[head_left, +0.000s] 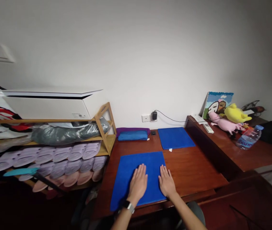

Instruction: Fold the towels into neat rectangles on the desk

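A blue cloth [126, 172] lies spread flat on the brown wooden table [183, 172]. My left hand [138, 182] rests palm down on its middle, fingers stretched forward, with a watch on the wrist. At the cloth's right edge my right hand [167, 181] lies flat with its fingers extended, partly over the bare wood. Neither hand holds anything. Farther back is a second blue cloth [176, 138], flat, with a small white tag at its front edge. To its left, a folded blue cloth [133, 135] sits in front of a purple cloth [145, 130].
On the left stands a wooden rack [109, 140] with a white box [49, 107] and several slippers [73, 151]. A raised desk [231, 153] on the right holds plush toys [224, 124], a bottle [248, 139] and a remote [208, 128]. A black plug [154, 115] is on the wall.
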A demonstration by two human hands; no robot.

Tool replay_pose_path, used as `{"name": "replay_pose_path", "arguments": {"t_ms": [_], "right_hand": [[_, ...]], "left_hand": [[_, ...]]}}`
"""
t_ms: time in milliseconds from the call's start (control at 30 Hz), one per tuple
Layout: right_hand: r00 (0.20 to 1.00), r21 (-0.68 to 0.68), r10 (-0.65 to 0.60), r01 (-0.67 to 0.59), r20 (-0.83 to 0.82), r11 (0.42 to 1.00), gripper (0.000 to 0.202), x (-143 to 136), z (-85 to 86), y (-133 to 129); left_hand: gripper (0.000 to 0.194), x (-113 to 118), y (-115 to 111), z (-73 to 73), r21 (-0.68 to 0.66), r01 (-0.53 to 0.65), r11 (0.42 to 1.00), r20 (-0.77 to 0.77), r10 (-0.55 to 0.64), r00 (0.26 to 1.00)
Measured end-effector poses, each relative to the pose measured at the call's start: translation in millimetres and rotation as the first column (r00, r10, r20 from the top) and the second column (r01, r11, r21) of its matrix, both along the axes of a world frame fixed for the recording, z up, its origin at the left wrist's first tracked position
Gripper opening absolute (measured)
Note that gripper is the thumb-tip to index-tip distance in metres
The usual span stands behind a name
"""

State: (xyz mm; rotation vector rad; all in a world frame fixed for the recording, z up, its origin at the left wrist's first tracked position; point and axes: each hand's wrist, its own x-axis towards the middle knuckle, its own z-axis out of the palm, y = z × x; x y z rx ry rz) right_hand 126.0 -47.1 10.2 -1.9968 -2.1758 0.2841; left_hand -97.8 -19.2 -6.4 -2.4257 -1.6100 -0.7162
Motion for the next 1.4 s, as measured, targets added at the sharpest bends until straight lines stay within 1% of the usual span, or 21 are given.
{"name": "replay_pose_path", "arguments": {"t_ms": [67,100,167,233,333,433,500,533,567,633,700,767,867,933,967,1033,1100,1167,1267,1333,1400], "right_hand": [[1.0,-0.004,-0.001,0.0,-0.005,1.0,0.066,-1,1.8,2],[1.0,-0.007,-0.005,0.005,-0.005,1.0,0.066,-1,1.9,2],[1.0,-0.011,-0.015,0.015,-0.001,1.0,0.066,-2,0.6,3],[1.0,-0.006,-0.027,0.027,0.002,1.0,0.066,-2,-1.7,2],[1.0,0.009,-0.027,0.027,-0.008,1.0,0.066,-2,-2.2,3],[1.0,-0.02,-0.02,0.02,-0.014,1.0,0.066,-2,3.4,4],[1.0,-0.039,-0.018,0.017,-0.01,0.999,0.067,-1,8.0,2],[1.0,-0.038,-0.014,0.014,-0.009,0.999,0.067,-1,9.4,-1],[1.0,-0.029,-0.01,0.01,-0.008,1.0,0.067,-1,9.7,-4],[1.0,0.007,-0.003,0.003,-0.011,1.0,0.067,0,6.8,-13],[1.0,0.041,0.006,-0.005,-0.016,0.999,0.068,0,0.4,-23],[1.0,0.053,0.008,-0.007,-0.02,0.999,0.067,1,-6.1,-31],[1.0,0.062,0.019,-0.017,-0.021,0.998,0.065,3,-11.1,-36],[0.999,0.058,0.032,-0.031,-0.022,0.998,0.065,4,-11.3,-36],[0.999,0.053,0.035,-0.034,-0.022,0.998,0.065,4,-11.2,-35],[0.999,0.049,0.024,-0.023,-0.023,0.999,0.065,3,-11.6,-33],[1.0,0.058,0.009,-0.008,-0.026,0.998,0.066,2,-13.4,-32],[1.0,0.07,0.001,0.001,-0.031,0.998,0.066,2,-16.2,-33],[1.0,0.047,-0.009,0.01,-0.025,0.999,0.066,1,-18.3,-35],[1.0,0.011,-0.012,0.012,-0.013,1.0,0.066,2,-15.3,-33],[1.0,-0.002,-0.011,0.011,-0.009,1.0,0.066,1,-6.8,-22]], "left_hand": [[0.06,44,0,1.8,-0.045,0.081,0.996,-0.02,-0.082,0.996],[0.06,58,0,0.6,-0.073,0.105,0.992,-0.03,-0.107,0.994],[0.059,63,0,-5.6,-0.12,0.104,0.987,-0.04,-0.11,0.993],[0.06,34,-2,-15.4,-0.14,0.03,0.99,-0.036,-0.035,0.999],[0.064,-47,-7,-29.9,-0.124,-0.171,0.978,-0.023,0.169,0.985],[0.068,-122,-15,-35.5,-0.116,-0.316,0.942,-0.027,0.315,0.949],[0.07,-145,-21,-33.1,-0.119,-0.329,0.937,-0.036,0.327,0.944],[0.07,-146,-24,-30.5,-0.113,-0.322,0.94,-0.037,0.32,0.947],[0.07,-141,-26,-27.4,-0.099,-0.312,0.945,-0.033,0.311,0.95],[0.068,-114,-31,-19.9,-0.058,-0.28,0.958,-0.017,0.279,0.96],[0.064,-70,-35,-12.0,-0.032,-0.177,0.984,-0.012,0.177,0.984],[0.062,-19,-40,-4.7,-0.043,-0.014,0.999,-0.024,0.013,1.0],[0.062,43,-43,1.7,-0.097,0.136,0.986,-0.028,-0.139,0.99],[0.06,59,-44,-0.1,-0.132,0.157,0.979,-0.031,-0.162,0.986],[0.06,57,-44,-3.2,-0.145,0.146,0.979,-0.034,-0.153,0.988],[0.059,33,-45,-12.9,-0.157,0.074,0.985,-0.037,-0.08,0.996],[0.061,-10,-50,-25.5,-0.157,-0.064,0.986,-0.032,0.06,0.998],[0.066,-59,-58,-38.1,-0.147,-0.217,0.965,-0.028,0.215,0.976],[0.072,-115,-71,-51.5,-0.125,-0.327,0.937,-0.025,0.327,0.945],[0.075,-130,-77,-55.2,-0.112,-0.331,0.937,-0.022,0.331,0.943],[0.076,-131,-79,-55.0,-0.093,-0.33,0.94,-0.015,0.33,0.944]]}}
